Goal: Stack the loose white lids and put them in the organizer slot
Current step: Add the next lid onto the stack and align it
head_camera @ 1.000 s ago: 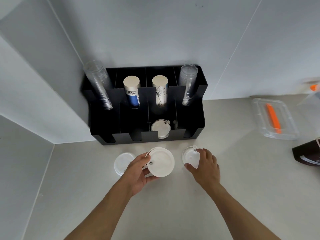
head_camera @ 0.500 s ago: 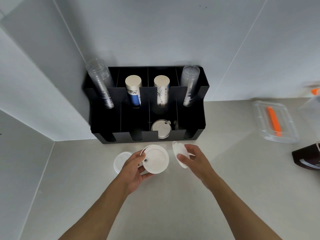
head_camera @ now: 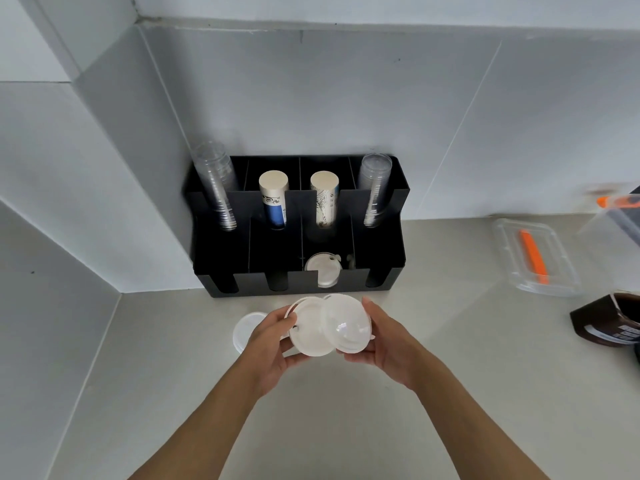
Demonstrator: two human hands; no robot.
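**Now: two lids meeting edge-on, third waiting at left**

Nearest first: both forearms reach in from bottom of frame, meeting over the tabletop [head_camera: 433,341] just short of the organizer. Left hand [head_camera: 268,344] grips a white lid [head_camera: 309,332], fingers [head_camera: 290,318] closed on its left rim, thumb under lower edge. Right hand [head_camera: 384,337] grips a second lid [head_camera: 347,323], fingers wrapped on its right rim. Both held off the surface, faces tilted toward the camera.

Key relation: second lid overlaps right part of the first, lying in front of it, offset right and slightly up — not yet concentric. Centres near but apart; rims touching or nearly so, can't tell which. Judged next move: slide right-hand lid leftward and down till rims line up, then press to nest. Risk: rims catching crooked if tilt differs betw. the two.

Just beyond left hand: third loose lid [head_camera: 246,329] flat on tabletop, partly hidden by left wrist; left hand nearer to it, but busy.

Farther: black organizer [head_camera: 381,275] against the wall. Front row, third slot from left, already holds a lid [head_camera: 323,271] standing on edge — prob. the target slot, straight ahead of both hands. Back row: clear cup stacks at both ends, two paper cup stacks in middle.

Progress est.: stacking under way, nothing slotted from this batch yet.
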